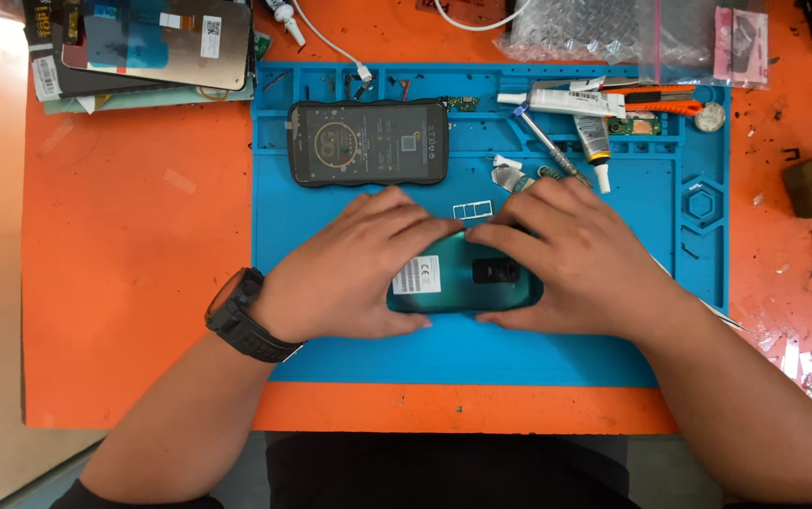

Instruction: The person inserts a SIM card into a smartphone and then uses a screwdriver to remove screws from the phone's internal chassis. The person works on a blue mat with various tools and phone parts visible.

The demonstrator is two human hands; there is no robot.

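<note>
Orange table (142, 283), blue mat (481, 349). Left hand (349, 273) and right hand (576, 264) press fingers flat on teal phone (467, 278), pinning it; black phone (368, 141) at 12 o'clock.

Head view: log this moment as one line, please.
left hand: pressing teal phone | right hand: pressing same phone | phone: back up on blue mat | black phone: lying behind

A phone (463, 273) lies on the mat (481, 349) between the left hand (349, 273) and right hand (571, 269). Behind it on the mat lies a second phone (368, 142); screwdriver (549, 146) and glue tube (595, 143) lie to its right. Spare screens (151, 42) are stacked at the surface's (132, 283) far left.
</note>
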